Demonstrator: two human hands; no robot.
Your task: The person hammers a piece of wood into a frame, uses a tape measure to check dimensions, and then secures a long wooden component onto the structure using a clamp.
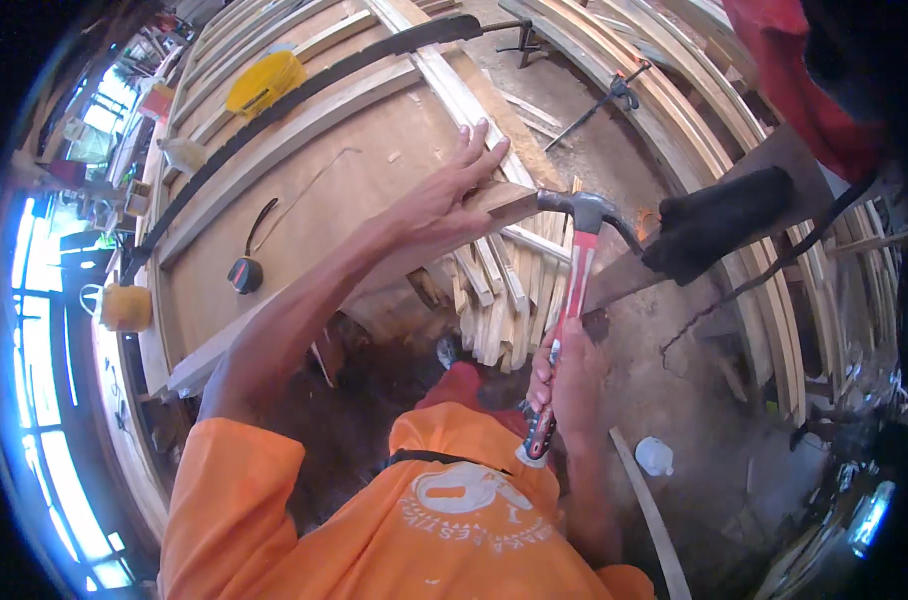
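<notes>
A claw hammer [581, 262] with a red and white handle is gripped in my right hand [572, 375], low on the handle. Its steel head is against, or just by, the end of a wooden rail [506, 203] at the near edge of a panel frame. My left hand [452, 195] lies over that rail with its fingers stretched out toward a pale crosspiece [454, 92]. Whether anything sits beneath the left palm is hidden. The frame holds a brown plywood sheet [319, 200].
A tape measure [244, 274] and a yellow container [265, 82] rest on the work surface at left. Thin wood strips [499, 325] are heaped below my hands. To the right, a dark cloth-like bundle [719, 225] lies on a board near a person's red clothing [799, 70]. Clamps [619, 92] stand beyond.
</notes>
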